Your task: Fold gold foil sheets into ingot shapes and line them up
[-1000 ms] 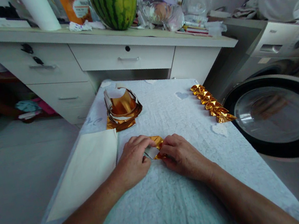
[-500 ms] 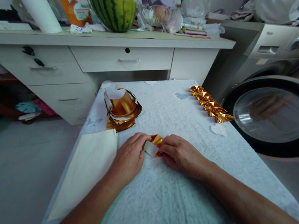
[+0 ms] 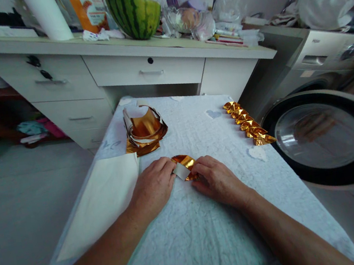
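Note:
Between my two hands, low over the cloth-covered table, is a small piece of gold foil paper (image 3: 187,161) with a pale inner side showing. My left hand (image 3: 155,183) pinches its left end, fingers pressed together. The right end is pinched by my right hand (image 3: 217,180). Beyond my left hand stands a curled stack of gold foil sheets (image 3: 145,126). A row of folded gold foil pieces (image 3: 248,124) lies at the table's right edge. Flat beside my left forearm lies a cream paper sheet (image 3: 102,194).
The table (image 3: 192,125) has a pale blue cloth. Behind it is a white counter with drawers (image 3: 142,68), bearing a cut watermelon (image 3: 135,13), a paper roll (image 3: 48,16) and plastic bags. An open washing machine door (image 3: 323,135) is at the right.
The gold foil piece has opened out into a more curved shape between my hands, with more of its gold side showing. My right hand has shifted slightly to the right.

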Tool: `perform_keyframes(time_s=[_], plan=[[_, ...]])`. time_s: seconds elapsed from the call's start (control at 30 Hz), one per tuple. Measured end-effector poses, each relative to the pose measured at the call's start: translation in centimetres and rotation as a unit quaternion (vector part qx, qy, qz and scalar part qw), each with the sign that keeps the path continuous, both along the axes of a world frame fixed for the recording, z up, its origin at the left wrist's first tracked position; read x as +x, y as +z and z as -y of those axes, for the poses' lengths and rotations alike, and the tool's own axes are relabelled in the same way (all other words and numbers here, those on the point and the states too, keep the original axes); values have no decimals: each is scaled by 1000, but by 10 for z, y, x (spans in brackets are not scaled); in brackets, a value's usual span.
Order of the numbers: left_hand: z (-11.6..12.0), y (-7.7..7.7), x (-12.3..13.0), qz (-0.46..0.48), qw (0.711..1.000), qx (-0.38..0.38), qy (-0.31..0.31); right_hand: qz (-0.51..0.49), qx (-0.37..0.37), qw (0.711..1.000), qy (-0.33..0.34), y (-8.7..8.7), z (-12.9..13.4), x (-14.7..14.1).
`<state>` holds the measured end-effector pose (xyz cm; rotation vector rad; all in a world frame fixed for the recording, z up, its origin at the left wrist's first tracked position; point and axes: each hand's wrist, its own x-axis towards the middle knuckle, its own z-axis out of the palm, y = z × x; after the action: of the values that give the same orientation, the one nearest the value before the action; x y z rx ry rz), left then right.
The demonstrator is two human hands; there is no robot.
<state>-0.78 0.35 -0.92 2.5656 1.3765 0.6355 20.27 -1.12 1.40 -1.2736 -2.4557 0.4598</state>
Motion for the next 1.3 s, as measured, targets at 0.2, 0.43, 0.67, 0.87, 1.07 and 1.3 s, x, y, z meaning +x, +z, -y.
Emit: perform_keyframes(time_s=[0.2,0.43,0.67,0.87,1.07,1.3], plan=[[-1,1,3,-56,997,49,3,-11,2,1000,-9,-3,-1,-1],[9,10,9,-115,988,97,-23,-1,28,999,-27,-9,-2,-2],[17,8,7,-61,994,86,2,19,42,998,-49,-6,-5,2],[12,7,2,-54,997,49,34,-4,31,998,-57,-7,-6,4],[9,4,5,-51,994,95,36,-29,27,998,-51,-11,-7,6],[7,-2,7,-35,989,145,2,-29,23,998,-42,-11,-6,6]])
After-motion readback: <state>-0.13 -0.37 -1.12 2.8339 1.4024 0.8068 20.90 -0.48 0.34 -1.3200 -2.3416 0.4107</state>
